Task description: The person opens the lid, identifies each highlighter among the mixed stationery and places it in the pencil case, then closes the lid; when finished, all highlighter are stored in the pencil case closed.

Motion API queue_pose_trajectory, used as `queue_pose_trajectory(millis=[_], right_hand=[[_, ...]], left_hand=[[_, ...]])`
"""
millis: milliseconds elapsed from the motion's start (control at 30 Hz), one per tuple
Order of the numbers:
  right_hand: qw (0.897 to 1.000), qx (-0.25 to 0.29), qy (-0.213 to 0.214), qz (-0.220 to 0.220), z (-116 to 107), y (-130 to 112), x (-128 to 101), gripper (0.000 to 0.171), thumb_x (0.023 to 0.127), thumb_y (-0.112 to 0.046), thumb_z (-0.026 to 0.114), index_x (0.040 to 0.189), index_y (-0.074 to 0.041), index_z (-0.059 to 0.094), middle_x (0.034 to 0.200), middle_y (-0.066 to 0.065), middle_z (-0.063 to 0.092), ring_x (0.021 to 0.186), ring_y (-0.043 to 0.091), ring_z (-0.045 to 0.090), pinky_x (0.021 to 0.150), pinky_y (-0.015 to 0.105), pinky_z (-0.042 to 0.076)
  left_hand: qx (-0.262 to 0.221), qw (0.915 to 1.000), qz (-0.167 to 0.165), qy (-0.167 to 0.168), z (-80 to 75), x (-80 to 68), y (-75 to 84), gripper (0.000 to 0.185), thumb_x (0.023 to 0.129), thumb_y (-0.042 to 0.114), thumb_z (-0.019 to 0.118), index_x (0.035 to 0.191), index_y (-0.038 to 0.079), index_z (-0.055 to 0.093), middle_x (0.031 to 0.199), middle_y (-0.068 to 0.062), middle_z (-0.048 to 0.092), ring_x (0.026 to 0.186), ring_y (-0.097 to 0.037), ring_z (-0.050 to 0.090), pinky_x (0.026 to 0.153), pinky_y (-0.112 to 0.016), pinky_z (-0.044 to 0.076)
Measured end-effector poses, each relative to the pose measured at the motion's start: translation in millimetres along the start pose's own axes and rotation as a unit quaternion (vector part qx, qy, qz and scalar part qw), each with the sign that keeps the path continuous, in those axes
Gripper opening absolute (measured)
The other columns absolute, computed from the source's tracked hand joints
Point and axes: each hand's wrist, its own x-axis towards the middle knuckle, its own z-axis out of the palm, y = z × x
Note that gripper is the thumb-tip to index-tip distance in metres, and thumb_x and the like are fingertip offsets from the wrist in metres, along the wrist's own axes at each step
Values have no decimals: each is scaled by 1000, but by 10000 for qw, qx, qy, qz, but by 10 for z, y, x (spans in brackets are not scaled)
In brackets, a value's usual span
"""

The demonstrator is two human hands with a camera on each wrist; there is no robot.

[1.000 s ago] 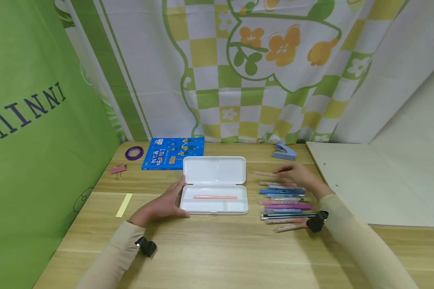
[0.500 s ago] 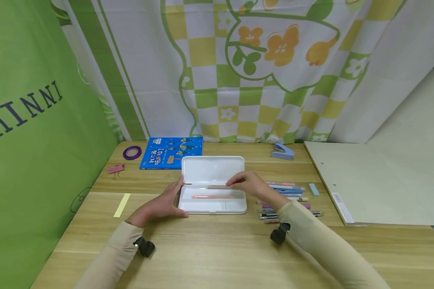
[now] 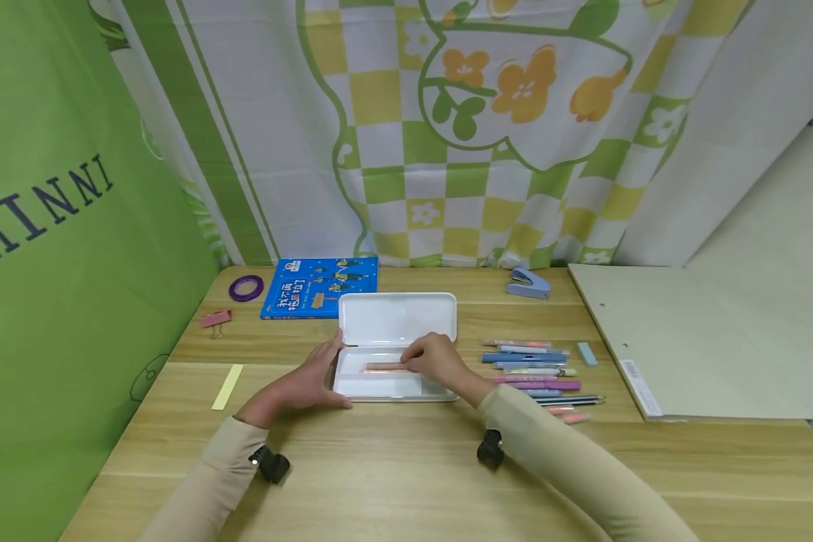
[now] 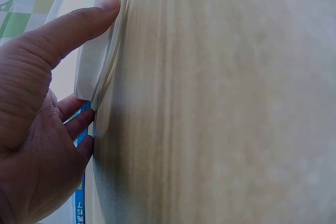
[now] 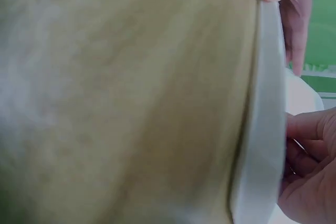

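A white pencil case (image 3: 373, 398) lies on the wooden table, its lid (image 3: 396, 316) tilted back. My left hand (image 3: 308, 380) holds the case's left end, thumb on the front edge and fingers toward the hinge; the left wrist view shows this thumb lying across the case wall (image 4: 94, 72). Over the inside of the case, my right hand (image 3: 440, 361) pinches a slim pinkish pen (image 3: 388, 366). It is level with the long compartment, close to another pink pen (image 3: 371, 372) lying there. In the right wrist view the case wall (image 5: 260, 129) hides my right fingertips.
Several pens and pencils (image 3: 525, 357) lie in a row right of the case, near a pale blue eraser (image 3: 587, 354). A stapler (image 3: 528, 283), blue book (image 3: 321, 287), purple tape roll (image 3: 246, 287), pink binder clip (image 3: 215, 318), yellow strip (image 3: 226, 387) and cream board (image 3: 704, 339) surround them.
My right hand has carried a pen left from the row, over the case's back edge, then lower and forward into the case. The left hand keeps its place.
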Motion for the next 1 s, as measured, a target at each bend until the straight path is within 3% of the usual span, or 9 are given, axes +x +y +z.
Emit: queue_pose_trajectory(millis=[267,467,733,900,1000], right_hand=[[9998,-107,116,-150,32,8,2,6,76,2,73,77,-3,76,78,7,72,80,20,66,70,26,52],[9978,555,-362,-8,-103,53,-34,10,81,-5,72,90,-2,76,90,8,72,86,19,66,73,26,53],[9825,1635,-723,531,-536,175,-112,19,88,-16,67,103,-7,73,106,7,68,101,22,61,86,37,50],[9795,1795,-622,673,-891,376,-175,28,91,-19,64,112,-2,69,115,14,65,107,29,58,93,48,46],[9819,1717,-460,658,-1087,550,-212,32,91,-19,63,115,2,66,118,17,63,108,30,58,93,48,46]], left_hand=[[109,9999,-57,-15,-14,-6,-11,127,70,39,83,151,8,-11,155,-22,10,141,-38,10,112,-53,18],[56,10000,-3,-11,-7,-6,-8,127,70,39,83,151,7,-10,154,-22,11,140,-38,11,111,-54,18],[57,10000,-53,-22,3,4,-29,128,69,41,83,151,10,-10,155,-19,10,141,-35,10,112,-52,18],[52,9999,-87,-26,2,0,-30,128,69,43,83,151,11,-10,156,-18,9,141,-34,10,112,-53,18],[74,9999,-99,-20,-1,-5,-31,128,69,43,83,151,11,-10,155,-18,10,141,-35,11,112,-53,18]])
